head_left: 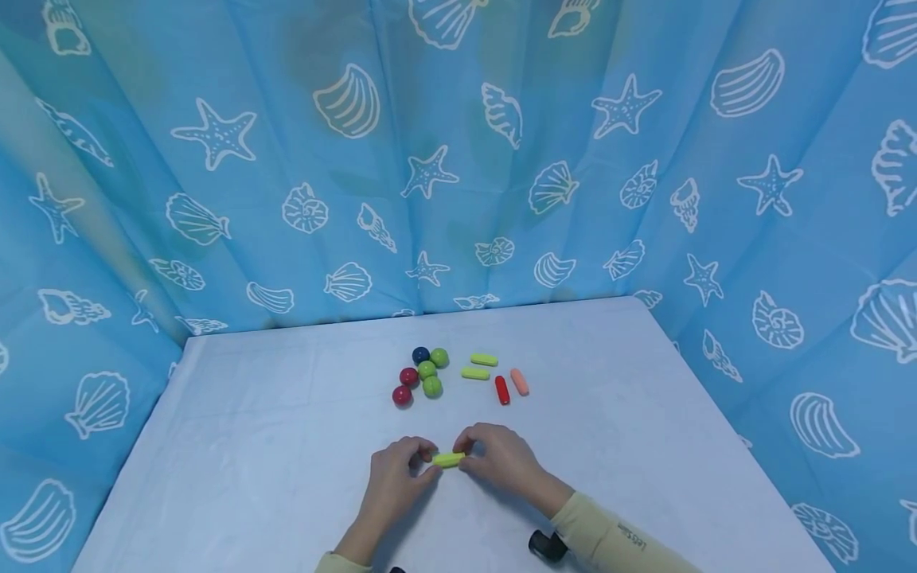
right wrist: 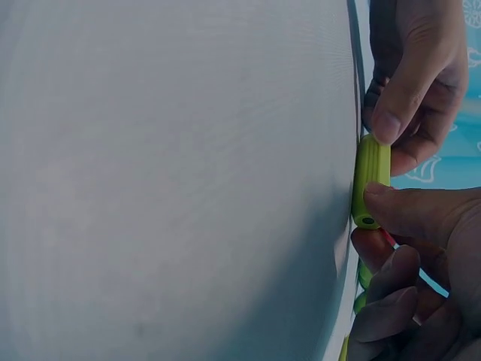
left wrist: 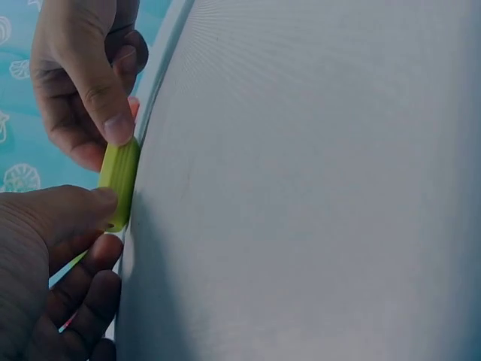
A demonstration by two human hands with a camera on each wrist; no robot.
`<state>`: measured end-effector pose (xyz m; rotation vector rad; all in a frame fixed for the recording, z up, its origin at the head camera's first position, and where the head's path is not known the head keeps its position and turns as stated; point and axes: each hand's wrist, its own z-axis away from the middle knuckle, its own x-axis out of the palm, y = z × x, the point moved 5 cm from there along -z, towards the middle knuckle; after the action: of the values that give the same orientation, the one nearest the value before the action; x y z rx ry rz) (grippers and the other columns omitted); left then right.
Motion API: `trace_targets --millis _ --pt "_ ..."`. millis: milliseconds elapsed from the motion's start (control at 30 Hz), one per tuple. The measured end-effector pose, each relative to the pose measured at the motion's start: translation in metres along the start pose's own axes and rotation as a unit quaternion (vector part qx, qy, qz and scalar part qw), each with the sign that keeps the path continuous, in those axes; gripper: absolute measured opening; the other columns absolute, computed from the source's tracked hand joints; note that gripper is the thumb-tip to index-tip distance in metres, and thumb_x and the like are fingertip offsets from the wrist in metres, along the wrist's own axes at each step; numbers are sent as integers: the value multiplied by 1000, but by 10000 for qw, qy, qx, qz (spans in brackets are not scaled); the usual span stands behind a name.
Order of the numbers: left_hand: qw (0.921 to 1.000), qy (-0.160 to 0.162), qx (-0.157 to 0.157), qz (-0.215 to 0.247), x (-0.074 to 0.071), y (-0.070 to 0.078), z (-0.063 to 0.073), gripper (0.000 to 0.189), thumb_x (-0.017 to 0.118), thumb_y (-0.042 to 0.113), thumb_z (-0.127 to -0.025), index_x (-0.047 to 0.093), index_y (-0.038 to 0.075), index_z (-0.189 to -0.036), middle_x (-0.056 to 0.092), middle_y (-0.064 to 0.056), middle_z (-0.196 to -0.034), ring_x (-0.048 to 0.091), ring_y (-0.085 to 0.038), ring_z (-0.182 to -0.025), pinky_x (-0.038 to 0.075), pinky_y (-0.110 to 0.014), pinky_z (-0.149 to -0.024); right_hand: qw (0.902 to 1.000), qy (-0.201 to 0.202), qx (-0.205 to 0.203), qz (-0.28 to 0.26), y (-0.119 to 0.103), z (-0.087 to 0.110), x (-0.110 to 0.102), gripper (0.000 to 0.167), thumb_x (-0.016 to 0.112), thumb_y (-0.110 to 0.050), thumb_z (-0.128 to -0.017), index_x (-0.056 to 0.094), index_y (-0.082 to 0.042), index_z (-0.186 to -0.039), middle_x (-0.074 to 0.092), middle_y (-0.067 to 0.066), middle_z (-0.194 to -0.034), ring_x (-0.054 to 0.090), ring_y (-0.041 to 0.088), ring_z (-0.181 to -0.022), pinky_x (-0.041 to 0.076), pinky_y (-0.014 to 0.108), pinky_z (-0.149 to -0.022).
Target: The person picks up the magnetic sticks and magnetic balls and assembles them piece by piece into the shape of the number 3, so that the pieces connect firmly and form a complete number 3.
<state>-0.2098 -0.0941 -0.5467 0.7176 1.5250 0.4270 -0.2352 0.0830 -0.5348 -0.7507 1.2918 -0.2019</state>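
Note:
Both hands meet over the near middle of the white table, at a short yellow-green ridged stick (head_left: pixel 448 460). My left hand (head_left: pixel 398 479) pinches its left end between thumb and fingers. The right hand (head_left: pixel 504 458) pinches the other end the same way. In the left wrist view the long grooves of the stick (left wrist: pixel 120 174) show between the two thumbs. A small dark hole marks the end of the stick (right wrist: pixel 371 184) in the right wrist view. Beyond the hands lie a red stick (head_left: pixel 502 390) and a salmon-pink stick (head_left: pixel 519 382).
Two more yellow-green sticks lie farther back, the nearer stick (head_left: pixel 475 373) just in front of the farther stick (head_left: pixel 484 360). To their left cluster a dark blue ball (head_left: pixel 421 356), green balls (head_left: pixel 432 387) and red balls (head_left: pixel 402 395). A blue shell-patterned curtain (head_left: pixel 430 231) surrounds the table (head_left: pixel 243 446).

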Motion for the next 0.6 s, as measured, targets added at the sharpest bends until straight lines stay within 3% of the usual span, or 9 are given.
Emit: trace_targets --millis 167,600 --pt "10000 -40 -33 44 1 0 0 19 81 25 -86 72 22 -102 63 14 -88 56 -5 -81 45 -49 -89 10000 -2 39 -11 -1 0 0 17 83 -21 -85 72 -26 -97 65 -16 -89 62 7 -89 54 42 -88" --pt "9999 -55 -85 14 1 -1 -1 15 82 22 -86 73 24 -97 65 14 -87 56 -5 -81 44 -49 -88 9999 42 126 -84 2 0 1 17 82 -25 -86 71 -26 -98 64 -16 -88 59 5 -83 53 36 -82"
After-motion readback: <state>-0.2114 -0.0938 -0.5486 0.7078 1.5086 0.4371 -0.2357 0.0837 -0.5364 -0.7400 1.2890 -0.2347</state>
